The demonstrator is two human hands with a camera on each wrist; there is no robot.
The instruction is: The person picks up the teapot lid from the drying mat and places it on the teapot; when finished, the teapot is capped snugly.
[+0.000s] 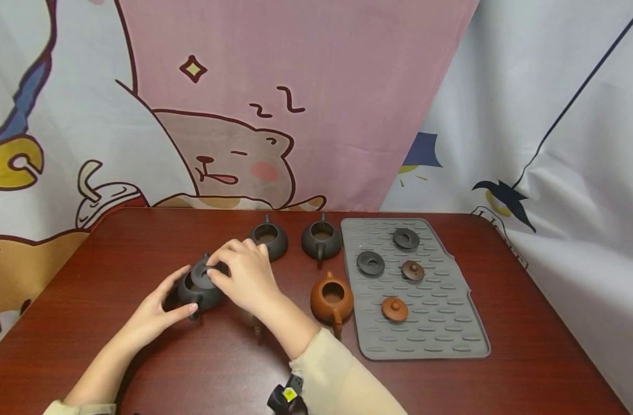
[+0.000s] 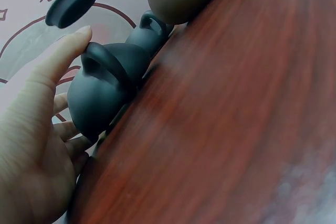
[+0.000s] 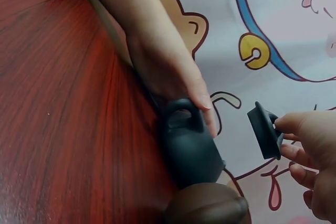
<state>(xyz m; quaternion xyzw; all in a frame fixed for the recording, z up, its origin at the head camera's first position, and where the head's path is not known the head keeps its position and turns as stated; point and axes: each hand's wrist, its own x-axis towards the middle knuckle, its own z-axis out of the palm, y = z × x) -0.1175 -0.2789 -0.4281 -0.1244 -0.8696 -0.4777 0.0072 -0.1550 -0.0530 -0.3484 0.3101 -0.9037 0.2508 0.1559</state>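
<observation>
At the left of the table stands a black teapot (image 1: 204, 300), its top uncovered. My left hand (image 1: 153, 314) grips it from the left, thumb near the handle and fingers round the far side, as the left wrist view also shows. Between thumb and fingers, my right hand (image 1: 249, 276) pinches a black lid (image 1: 201, 275) by its knob. The lid (image 3: 264, 132) is held tilted, apart from the teapot (image 3: 191, 148), in the right wrist view. A brown teapot (image 1: 248, 317) is mostly hidden under my right forearm.
Two dark lidless teapots, one left (image 1: 275, 249) and one right (image 1: 311, 248), stand at the back. An orange-brown lidless teapot (image 1: 319, 311) sits beside a grey mat (image 1: 425, 337). On the mat lie two black lids (image 1: 365, 263), a brown lid (image 1: 413, 271) and an orange lid (image 1: 395, 310).
</observation>
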